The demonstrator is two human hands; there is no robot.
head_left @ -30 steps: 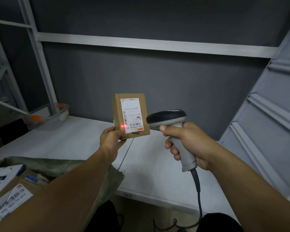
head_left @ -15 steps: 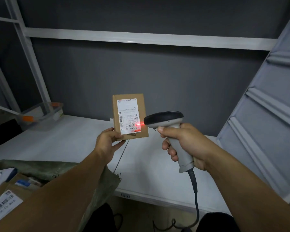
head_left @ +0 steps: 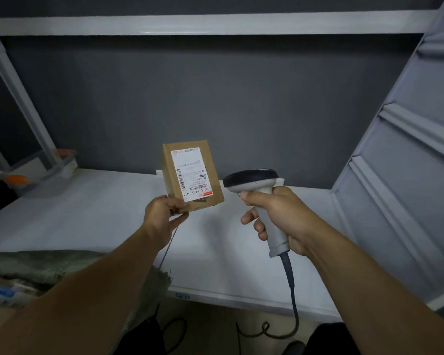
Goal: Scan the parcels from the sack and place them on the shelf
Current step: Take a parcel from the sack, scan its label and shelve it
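The fingers (head_left: 176, 204) and thumb of the left hand (head_left: 162, 216) pinch the lower left corner of a small brown parcel (head_left: 169, 172), holding it up above the white shelf (head_left: 87, 216) and tilted a little to the left. Its white label (head_left: 191, 175) faces the camera, carrying 2 barcodes and the printed number 411. The right hand (head_left: 280, 216) has its fingers (head_left: 251, 217) wrapped round the grey handle of a scanner (head_left: 251, 180), index finger at the front just under the head. The scanner's dark head sits just right of the parcel's lower edge, close but not touching. A dark cable (head_left: 292, 290) runs down from the handle's base and curls below the shelf's front edge. At the lower left, a green woven sack (head_left: 49, 262) lies on the shelf under the left forearm, with boxes (head_left: 0, 293) showing in its mouth. At the far left of the shelf stands a clear bin (head_left: 49, 167) with orange clips. Behind all this is a dark grey wall (head_left: 215, 98), crossed higher up by a white beam (head_left: 215, 23).
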